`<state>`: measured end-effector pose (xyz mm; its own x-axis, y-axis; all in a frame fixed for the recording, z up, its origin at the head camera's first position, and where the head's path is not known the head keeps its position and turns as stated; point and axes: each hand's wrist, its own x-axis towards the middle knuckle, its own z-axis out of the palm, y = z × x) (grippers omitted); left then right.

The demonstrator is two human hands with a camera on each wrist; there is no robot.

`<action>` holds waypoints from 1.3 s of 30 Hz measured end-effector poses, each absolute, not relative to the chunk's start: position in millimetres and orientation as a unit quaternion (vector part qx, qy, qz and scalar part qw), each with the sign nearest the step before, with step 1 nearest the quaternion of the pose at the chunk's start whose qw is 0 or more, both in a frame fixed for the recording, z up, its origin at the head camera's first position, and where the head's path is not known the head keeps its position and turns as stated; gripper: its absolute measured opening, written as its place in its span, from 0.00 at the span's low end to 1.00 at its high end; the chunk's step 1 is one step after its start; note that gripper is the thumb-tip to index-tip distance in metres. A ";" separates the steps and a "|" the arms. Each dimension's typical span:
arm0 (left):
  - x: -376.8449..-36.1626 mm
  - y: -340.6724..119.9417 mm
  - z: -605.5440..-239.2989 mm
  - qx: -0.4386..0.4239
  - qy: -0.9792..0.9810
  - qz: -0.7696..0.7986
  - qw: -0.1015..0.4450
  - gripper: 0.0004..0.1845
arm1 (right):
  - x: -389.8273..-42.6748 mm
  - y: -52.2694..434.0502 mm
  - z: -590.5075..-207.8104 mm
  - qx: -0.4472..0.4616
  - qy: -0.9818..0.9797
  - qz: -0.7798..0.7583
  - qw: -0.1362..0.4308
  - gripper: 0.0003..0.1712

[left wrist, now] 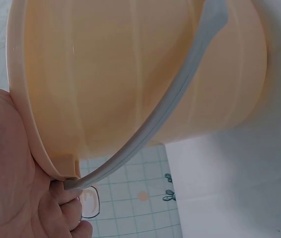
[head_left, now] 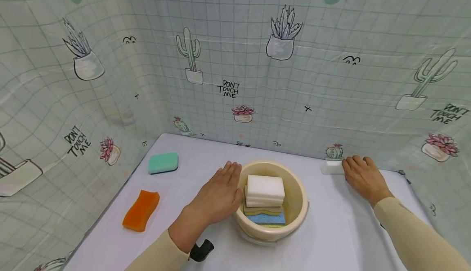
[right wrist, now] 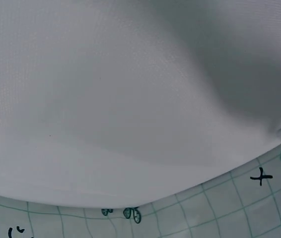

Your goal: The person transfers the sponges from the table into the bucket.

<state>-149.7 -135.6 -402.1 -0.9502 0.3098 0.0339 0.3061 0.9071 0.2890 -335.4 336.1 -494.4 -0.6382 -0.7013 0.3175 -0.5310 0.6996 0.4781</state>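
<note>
Cactus-print sheeting walls in a white tabletop (head_left: 331,222). Left hand (head_left: 218,195), fingers flat, braces the cream bucket (head_left: 296,189) stacked with sponges (head_left: 265,197). Right hand (head_left: 364,177) touches a white sponge (head_left: 332,167); its grip is hidden. A careless nudge could tip the bucket.

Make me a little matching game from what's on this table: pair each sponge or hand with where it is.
Things:
1. orange sponge
2. green sponge
3. white sponge
4. right hand

Places:
A. top of the stack inside the beige basin
B. front left of the table
C. touching a small white block by the back wall
D. back left, near the corner

Pairs: 1-B, 2-D, 3-A, 4-C
</note>
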 end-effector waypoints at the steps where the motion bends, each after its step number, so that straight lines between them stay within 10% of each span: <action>1: -149.9 -135.9 -402.3 0.157 0.977 0.145 0.008 0.34 | -336.7 335.9 -496.5 0.351 -0.887 -0.172 0.248 0.26; 17: -151.8 -133.2 -403.2 0.157 0.977 0.141 0.020 0.34 | -349.9 323.2 -514.4 0.332 -0.881 -0.133 0.310 0.15; 39: -151.1 -135.1 -401.3 0.157 0.976 0.150 0.014 0.36 | -322.8 265.7 -464.6 0.287 -0.897 -0.114 0.316 0.36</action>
<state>-151.1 -135.1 -401.3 -0.9503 0.3106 0.0186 0.3020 0.9060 0.2965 -322.8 265.7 -464.6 -0.6354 -0.5877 0.5010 -0.4431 0.8088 0.3867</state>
